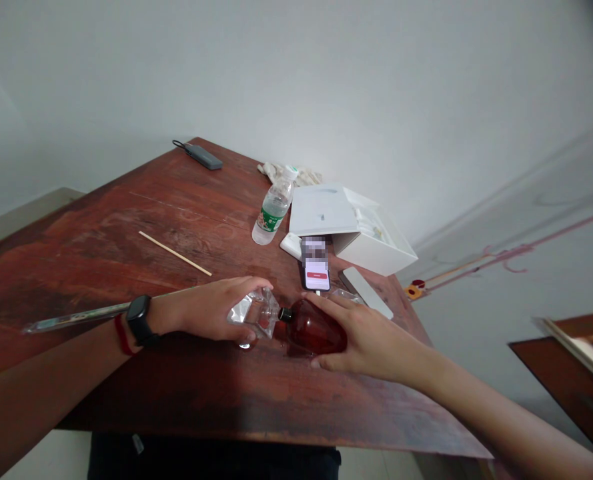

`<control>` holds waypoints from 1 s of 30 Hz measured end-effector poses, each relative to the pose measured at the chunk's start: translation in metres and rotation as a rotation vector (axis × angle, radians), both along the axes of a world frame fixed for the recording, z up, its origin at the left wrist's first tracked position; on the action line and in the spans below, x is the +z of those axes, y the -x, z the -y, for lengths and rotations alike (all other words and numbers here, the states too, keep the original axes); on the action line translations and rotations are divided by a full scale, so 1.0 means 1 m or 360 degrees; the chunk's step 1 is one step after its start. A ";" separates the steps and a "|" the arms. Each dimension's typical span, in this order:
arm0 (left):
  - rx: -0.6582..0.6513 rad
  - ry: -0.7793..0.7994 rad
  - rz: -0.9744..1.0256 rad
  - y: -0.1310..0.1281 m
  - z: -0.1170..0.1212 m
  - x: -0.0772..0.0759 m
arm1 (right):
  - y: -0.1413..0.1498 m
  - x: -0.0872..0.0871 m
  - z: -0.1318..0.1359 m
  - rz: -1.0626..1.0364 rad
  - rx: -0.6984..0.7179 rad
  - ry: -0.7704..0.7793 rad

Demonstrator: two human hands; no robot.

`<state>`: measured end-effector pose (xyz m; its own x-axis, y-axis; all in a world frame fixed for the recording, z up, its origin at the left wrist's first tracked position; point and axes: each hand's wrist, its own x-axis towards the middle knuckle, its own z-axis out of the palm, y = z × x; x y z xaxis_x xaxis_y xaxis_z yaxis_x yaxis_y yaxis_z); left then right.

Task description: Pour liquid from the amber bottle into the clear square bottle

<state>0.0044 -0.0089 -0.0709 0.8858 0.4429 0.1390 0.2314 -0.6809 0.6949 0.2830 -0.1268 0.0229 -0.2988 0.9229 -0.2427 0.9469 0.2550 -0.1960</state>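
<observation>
My left hand (233, 308) is closed around a clear, faceted container (262, 312), which is tipped over so that its narrow end points right. My right hand (349, 330) wraps the body of a dark red bottle (312, 327), also tilted, its black neck end (285, 314) pointing left. The two ends meet or nearly meet; whether they touch I cannot tell. Both are held low over the wooden table (201, 387). Just beyond my right hand lies a lit phone (317, 263) with a white cable plugged in.
A plastic bottle with a green label (272, 210) stands behind my hands. To its right are a white box (386, 240) and its lid (321, 210). On the left lie a chopstick (175, 253) and a wrapped stick (76, 319). A grey power bank (203, 157) sits at the back.
</observation>
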 end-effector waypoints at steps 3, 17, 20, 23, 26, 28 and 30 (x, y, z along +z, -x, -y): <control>-0.0005 0.0003 -0.0002 0.000 0.000 0.001 | 0.000 0.000 0.000 -0.0013 0.0008 -0.0006; -0.0019 0.0011 -0.0005 0.000 0.001 0.002 | 0.000 0.001 -0.001 0.0038 -0.0023 0.0045; -0.0009 0.0028 -0.0001 0.000 0.001 0.003 | -0.001 0.000 -0.001 0.0036 -0.0002 0.0032; -0.0002 0.0033 0.0000 0.000 0.001 0.003 | -0.001 0.000 -0.001 0.0030 0.0007 0.0017; 0.0003 0.0029 -0.0006 0.000 0.001 0.001 | 0.000 0.001 -0.001 0.0046 -0.0012 0.0036; 0.0005 0.0026 0.0000 0.000 0.000 0.000 | 0.001 0.002 -0.001 0.0051 -0.0012 0.0051; 0.0003 0.0029 0.0008 0.000 0.000 0.000 | 0.001 0.002 -0.002 0.0047 -0.0008 0.0059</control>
<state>0.0047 -0.0092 -0.0707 0.8842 0.4470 0.1354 0.2290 -0.6676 0.7084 0.2816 -0.1253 0.0247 -0.2864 0.9146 -0.2855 0.9536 0.2432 -0.1774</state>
